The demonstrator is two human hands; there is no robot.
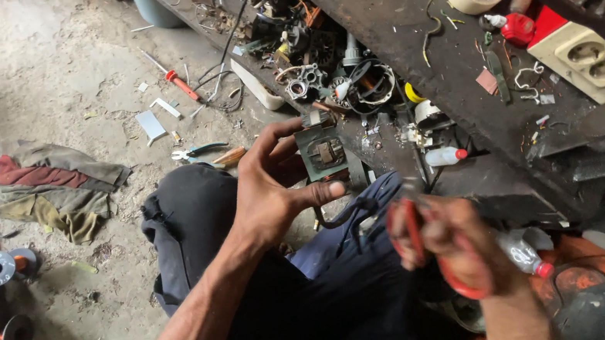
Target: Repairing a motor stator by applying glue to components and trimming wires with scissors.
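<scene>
Small square motor part (322, 152), greenish metal with a copper-looking middle, is pinched in the left hand (268, 190) above the dark-trousered knee. Right hand (452, 244) is blurry, fist closed on red-handled pliers (413, 229); tips hard to make out.

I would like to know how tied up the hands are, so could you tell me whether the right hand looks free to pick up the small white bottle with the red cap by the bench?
Probably not as it stands: the right hand already has its grip around red-handled pliers. The white bottle lies uncovered just ahead of it, so only the full grip stands in the way.
</scene>
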